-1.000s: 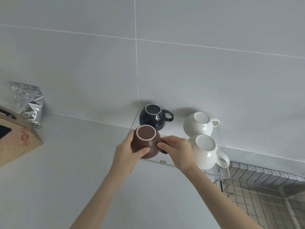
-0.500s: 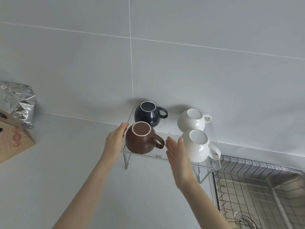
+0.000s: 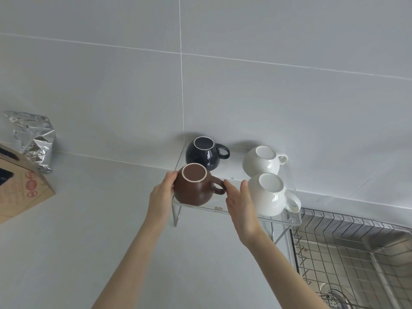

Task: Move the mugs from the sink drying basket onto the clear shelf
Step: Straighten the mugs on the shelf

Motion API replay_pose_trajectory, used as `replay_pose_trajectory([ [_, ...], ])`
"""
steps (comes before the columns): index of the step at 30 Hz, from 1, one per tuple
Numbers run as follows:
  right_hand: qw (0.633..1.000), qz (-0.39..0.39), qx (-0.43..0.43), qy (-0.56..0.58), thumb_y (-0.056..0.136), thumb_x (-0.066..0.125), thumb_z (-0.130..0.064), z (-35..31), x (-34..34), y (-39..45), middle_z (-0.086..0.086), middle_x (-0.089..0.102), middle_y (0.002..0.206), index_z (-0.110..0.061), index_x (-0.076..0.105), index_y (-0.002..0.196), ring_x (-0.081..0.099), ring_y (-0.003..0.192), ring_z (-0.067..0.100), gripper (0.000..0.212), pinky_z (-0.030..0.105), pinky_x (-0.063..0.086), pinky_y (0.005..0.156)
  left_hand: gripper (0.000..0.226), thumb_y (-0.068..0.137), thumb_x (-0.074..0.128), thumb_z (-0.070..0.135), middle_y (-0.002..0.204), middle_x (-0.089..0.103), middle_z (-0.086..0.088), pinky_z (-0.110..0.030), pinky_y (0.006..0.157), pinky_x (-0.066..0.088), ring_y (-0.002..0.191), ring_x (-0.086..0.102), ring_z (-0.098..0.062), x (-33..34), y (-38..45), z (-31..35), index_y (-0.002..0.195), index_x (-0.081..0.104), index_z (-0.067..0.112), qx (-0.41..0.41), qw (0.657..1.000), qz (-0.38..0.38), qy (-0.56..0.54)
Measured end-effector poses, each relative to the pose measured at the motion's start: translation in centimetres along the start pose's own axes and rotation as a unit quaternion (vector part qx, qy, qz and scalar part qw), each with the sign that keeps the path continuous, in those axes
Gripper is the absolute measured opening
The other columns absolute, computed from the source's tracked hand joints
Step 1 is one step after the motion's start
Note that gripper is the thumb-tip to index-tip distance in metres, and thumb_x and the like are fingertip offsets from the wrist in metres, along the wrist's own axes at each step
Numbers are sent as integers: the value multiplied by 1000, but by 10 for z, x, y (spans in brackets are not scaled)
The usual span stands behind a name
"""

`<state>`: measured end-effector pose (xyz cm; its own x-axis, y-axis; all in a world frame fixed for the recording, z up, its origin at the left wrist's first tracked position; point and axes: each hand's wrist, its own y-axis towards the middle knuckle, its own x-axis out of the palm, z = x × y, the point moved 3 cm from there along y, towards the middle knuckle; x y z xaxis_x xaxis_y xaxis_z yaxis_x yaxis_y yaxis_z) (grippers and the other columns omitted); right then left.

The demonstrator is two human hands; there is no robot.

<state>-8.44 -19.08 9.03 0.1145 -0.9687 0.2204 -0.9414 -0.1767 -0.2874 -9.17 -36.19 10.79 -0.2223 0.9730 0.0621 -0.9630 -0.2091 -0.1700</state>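
Note:
A brown mug (image 3: 194, 190) stands upside down at the front left of the clear shelf (image 3: 223, 209), handle to the right. Behind it is a dark blue mug (image 3: 205, 156). Two white mugs stand upside down on the right, one at the back (image 3: 262, 161) and one at the front (image 3: 269, 197). My left hand (image 3: 161, 197) rests flat against the brown mug's left side with fingers straight. My right hand (image 3: 242, 208) is open, palm toward the brown mug's handle, just right of it and apart from it.
The wire drying basket (image 3: 347, 259) sits in the steel sink at the lower right, with no mug visible in it. A crumpled foil bag (image 3: 33, 139) and a cardboard box (image 3: 20, 186) stand on the grey counter at the far left. A tiled wall rises behind the shelf.
Both hands gripped the brown mug a second ago. They have since let go of it on the shelf and opened, and the right hand has drawn back slightly.

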Motion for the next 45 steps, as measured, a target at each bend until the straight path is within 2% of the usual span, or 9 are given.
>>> replay_pose_trajectory([
  [5,995,67,-27,-76,92,28,-52,-14,-6,2,-2,34,151,-20,35,139,31,138,15,58,34,18,118,21,78,44,48,88,56,10,-24,84,39,91,49,-7,1,1,6,73,58,34,18,999,26,-6],
  [8,989,105,-40,-100,93,39,-37,-43,-10,20,-9,35,148,-22,35,139,31,137,12,49,33,21,117,28,87,45,39,111,55,5,-31,102,36,108,50,-12,-2,20,20,105,62,25,39,997,49,36],
  [11,981,129,-49,-138,94,37,-32,-66,-11,49,-6,30,152,-21,30,142,25,141,14,50,32,18,114,18,88,40,41,102,52,-3,-40,99,36,97,45,-17,10,46,38,91,53,28,59,990,3,131],
  [19,989,106,19,-105,95,15,-48,-54,-8,84,0,16,157,-19,18,145,11,145,15,58,32,7,117,79,77,20,70,153,28,-2,-40,117,17,141,25,-20,36,86,29,141,30,24,-34,974,-99,199],
  [32,986,102,19,-130,95,16,-49,-54,-3,70,-2,18,156,-22,20,145,12,145,15,57,31,8,116,62,89,16,58,146,41,-9,-34,102,26,128,40,-25,38,77,37,123,52,21,-39,979,-50,194],
  [36,976,128,-46,-168,94,34,-39,-87,-17,59,-6,24,155,-21,22,145,21,143,15,55,31,15,115,40,94,27,42,100,51,5,-27,84,29,102,43,-20,59,58,61,107,57,19,54,983,0,176],
  [39,976,146,-118,-109,92,43,-32,-119,-51,47,-1,49,138,-20,46,132,43,131,16,42,33,27,114,22,92,34,40,78,44,10,-21,71,34,87,39,-15,88,44,67,83,49,27,91,988,-39,118],
  [42,960,207,-154,-111,91,44,-28,-134,-99,40,3,62,115,-21,63,104,55,117,20,25,35,40,105,44,86,31,56,111,52,0,-29,96,32,108,46,-17,119,45,53,115,49,28,20,985,-156,67],
  [45,951,234,-111,-170,94,34,-35,-118,-141,45,3,50,140,-15,53,126,44,130,18,42,38,31,113,59,91,23,51,150,33,0,-35,116,20,140,27,-17,145,48,37,140,32,18,-33,975,-214,56],
])
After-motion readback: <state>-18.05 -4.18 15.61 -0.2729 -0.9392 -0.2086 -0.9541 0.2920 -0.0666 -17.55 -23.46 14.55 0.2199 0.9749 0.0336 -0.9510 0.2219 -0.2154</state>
